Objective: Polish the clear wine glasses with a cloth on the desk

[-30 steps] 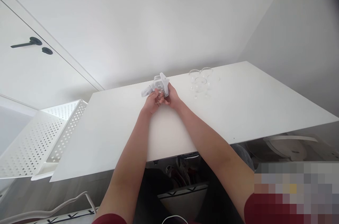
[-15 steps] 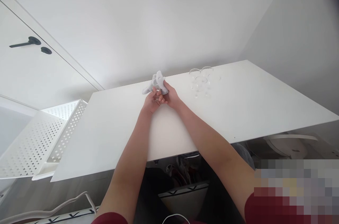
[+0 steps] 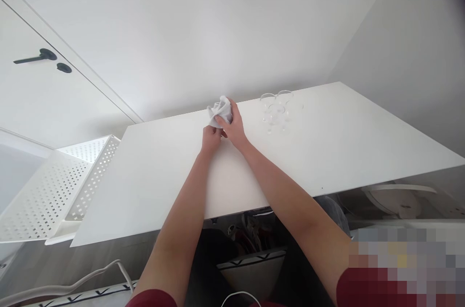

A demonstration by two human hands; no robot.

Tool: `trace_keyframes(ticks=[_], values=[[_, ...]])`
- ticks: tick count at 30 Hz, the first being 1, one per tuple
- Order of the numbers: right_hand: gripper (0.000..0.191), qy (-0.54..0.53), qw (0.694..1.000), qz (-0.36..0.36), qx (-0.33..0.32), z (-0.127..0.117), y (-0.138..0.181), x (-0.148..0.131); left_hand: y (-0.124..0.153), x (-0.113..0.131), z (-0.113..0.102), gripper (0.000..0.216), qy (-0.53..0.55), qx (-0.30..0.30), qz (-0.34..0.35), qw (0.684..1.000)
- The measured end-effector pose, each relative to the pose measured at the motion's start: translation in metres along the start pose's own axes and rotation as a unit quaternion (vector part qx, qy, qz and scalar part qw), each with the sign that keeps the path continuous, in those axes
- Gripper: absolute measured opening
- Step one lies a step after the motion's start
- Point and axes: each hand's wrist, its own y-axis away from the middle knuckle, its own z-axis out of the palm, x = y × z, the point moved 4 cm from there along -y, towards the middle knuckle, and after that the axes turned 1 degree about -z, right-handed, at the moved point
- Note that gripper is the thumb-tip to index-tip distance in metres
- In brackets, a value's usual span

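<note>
- The cloth [image 3: 220,109]: white and bunched into a ball with no clear long axis. It is held just above the far middle of the table [image 3: 327,152], straight ahead at my fingertips.
- My right hand [image 3: 235,128]: the nearer to it, fingers curled over the bundle's top and right side, gripping.
- My left hand [image 3: 210,138]: just below, closed against the cloth's underside; anything inside is hidden.
- The clear glasses [image 3: 276,108]: clustered near on the right, apart from both hands.
</note>
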Motion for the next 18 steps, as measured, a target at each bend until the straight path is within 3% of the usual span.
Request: trace_keyframes(ticks=[4, 9, 11, 15, 18], values=[[0.044, -0.090, 0.990, 0.097, 0.038, -0.010, -0.007, 0.015, 0.005, 0.005, 0.013, 0.040, 0.037, -0.124, -0.044, 0.991], [0.065, -0.136, 0.948, 0.281, -0.065, -0.009, -0.003, 0.029, 0.011, 0.013, 0.017, 0.057, 0.174, -0.241, -0.120, 0.947], [0.062, -0.153, 0.947, 0.273, -0.078, -0.009, -0.003, 0.027, 0.013, 0.012, 0.012, 0.058, 0.219, -0.276, -0.172, 0.920], [0.045, -0.159, 0.967, 0.177, -0.090, -0.010, -0.009, 0.022, 0.017, 0.007, 0.005, 0.057, 0.251, -0.326, -0.263, 0.873], [0.045, -0.030, 0.996, 0.086, -0.020, -0.016, -0.012, 0.018, 0.014, 0.005, 0.007, 0.048, 0.225, -0.294, -0.233, 0.899]])
